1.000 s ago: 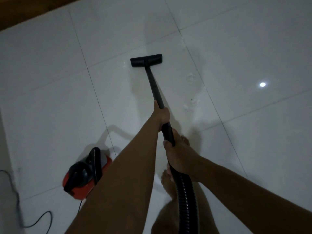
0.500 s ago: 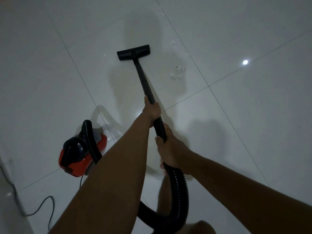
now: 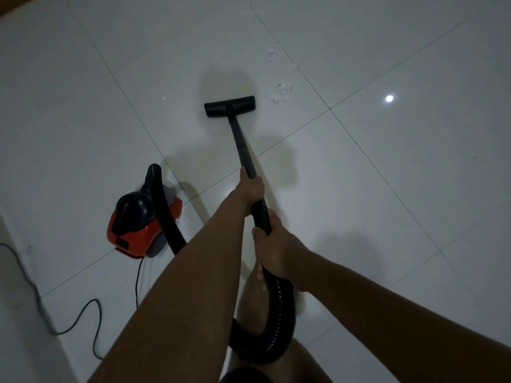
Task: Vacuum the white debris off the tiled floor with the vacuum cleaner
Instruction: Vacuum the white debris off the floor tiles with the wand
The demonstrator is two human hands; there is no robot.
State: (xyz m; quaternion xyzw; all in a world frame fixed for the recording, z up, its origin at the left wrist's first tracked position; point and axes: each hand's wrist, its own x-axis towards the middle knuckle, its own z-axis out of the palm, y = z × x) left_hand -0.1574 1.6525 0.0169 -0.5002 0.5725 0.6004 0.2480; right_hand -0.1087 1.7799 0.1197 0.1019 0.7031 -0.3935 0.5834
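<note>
A black vacuum wand [image 3: 241, 145] runs from my hands to a flat black floor nozzle [image 3: 229, 105] resting on the white tiled floor [image 3: 387, 175]. My left hand [image 3: 251, 187] grips the wand higher up. My right hand [image 3: 276, 250] grips it lower, where the ribbed black hose [image 3: 279, 322] begins. White debris [image 3: 282, 92] lies in a small clump just right of and beyond the nozzle. A second patch of white debris [image 3: 273, 53] sits farther away along the grout line. The red and black vacuum body [image 3: 142, 219] stands on the floor to my left.
A black power cord [image 3: 91, 322] snakes over the tiles at the lower left, from the vacuum body toward the left edge. The hose loops behind my legs at the bottom. A bright light spot [image 3: 389, 98] reflects on the tile at the right.
The nozzle has been drawn back toward me and now sits near the closer debris clump. The view has shifted, bringing the vacuum body closer to the middle.
</note>
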